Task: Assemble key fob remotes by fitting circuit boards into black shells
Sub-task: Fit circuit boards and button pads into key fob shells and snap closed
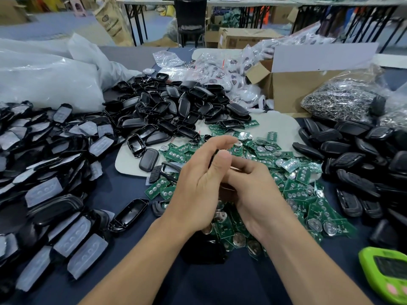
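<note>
The left hand [198, 186] and right hand [259, 194] are held together over the circuit boards [295, 190]; their grip cannot be told. A black shell [148, 160] lies left of the boards, lengthwise away, nearer the left hand.

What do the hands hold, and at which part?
A dark thing shows between left hand and right hand, mostly hidden; its kind and grip cannot be told.
</note>
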The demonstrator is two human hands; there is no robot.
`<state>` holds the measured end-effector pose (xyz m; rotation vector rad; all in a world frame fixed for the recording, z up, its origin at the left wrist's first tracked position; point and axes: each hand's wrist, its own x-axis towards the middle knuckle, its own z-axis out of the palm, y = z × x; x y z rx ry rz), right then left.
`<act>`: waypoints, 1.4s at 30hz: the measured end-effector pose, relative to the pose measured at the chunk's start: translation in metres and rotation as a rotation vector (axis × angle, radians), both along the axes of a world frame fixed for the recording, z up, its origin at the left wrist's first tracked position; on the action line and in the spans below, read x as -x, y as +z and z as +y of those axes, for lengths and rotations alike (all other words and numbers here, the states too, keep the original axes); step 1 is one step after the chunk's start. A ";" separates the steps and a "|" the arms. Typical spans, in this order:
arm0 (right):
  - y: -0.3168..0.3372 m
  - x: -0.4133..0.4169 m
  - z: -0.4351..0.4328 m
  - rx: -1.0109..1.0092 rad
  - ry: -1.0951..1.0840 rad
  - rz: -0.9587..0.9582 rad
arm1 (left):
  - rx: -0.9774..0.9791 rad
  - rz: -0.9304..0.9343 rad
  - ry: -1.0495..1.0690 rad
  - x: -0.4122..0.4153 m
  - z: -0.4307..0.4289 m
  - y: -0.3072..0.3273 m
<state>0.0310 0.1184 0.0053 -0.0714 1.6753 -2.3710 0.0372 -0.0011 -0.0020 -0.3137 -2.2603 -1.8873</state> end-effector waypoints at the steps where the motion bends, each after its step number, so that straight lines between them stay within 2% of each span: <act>1: -0.002 0.003 0.000 -0.022 -0.060 0.006 | -0.016 -0.023 0.012 0.002 -0.002 0.000; 4: -0.004 0.006 -0.001 -0.041 -0.138 0.016 | 0.087 -0.053 0.021 0.005 -0.004 -0.005; 8: -0.012 0.004 -0.011 0.003 -0.151 -0.107 | 0.300 -0.001 0.153 0.005 0.002 -0.014; 12: -0.017 0.010 -0.014 -0.025 -0.273 -0.116 | 0.316 0.054 0.300 0.005 0.003 -0.007; 14: -0.017 0.015 -0.008 0.044 -0.335 -0.152 | 0.307 0.058 0.434 0.005 -0.004 0.002; 16: -0.016 0.019 -0.001 0.104 -0.364 -0.194 | 0.379 0.033 0.528 0.004 -0.017 0.011; 19: -0.015 0.023 0.003 0.158 -0.375 -0.240 | 0.681 -0.025 0.415 -0.006 -0.026 0.025; 22: -0.015 0.024 0.003 0.101 -0.404 -0.256 | 1.024 -0.012 0.250 -0.023 -0.005 0.031; 24: -0.016 0.024 0.005 0.045 -0.413 -0.250 | 1.107 0.021 0.196 -0.027 0.008 0.028; 30: -0.017 0.023 0.004 0.087 -0.425 -0.253 | 0.947 -0.133 0.032 -0.025 0.004 0.027; 36: -0.012 0.022 0.006 0.159 -0.427 -0.281 | 0.957 0.020 0.092 -0.026 0.015 0.014; 38: -0.007 0.020 0.007 0.223 -0.374 -0.331 | 0.926 0.016 0.115 -0.025 0.015 0.008; 40: -0.002 0.020 0.012 0.275 -0.302 -0.395 | 0.780 -0.115 0.103 -0.019 0.009 0.007; 42: 0.001 0.022 0.020 0.289 -0.233 -0.399 | 0.525 -0.270 0.041 -0.012 -0.003 0.009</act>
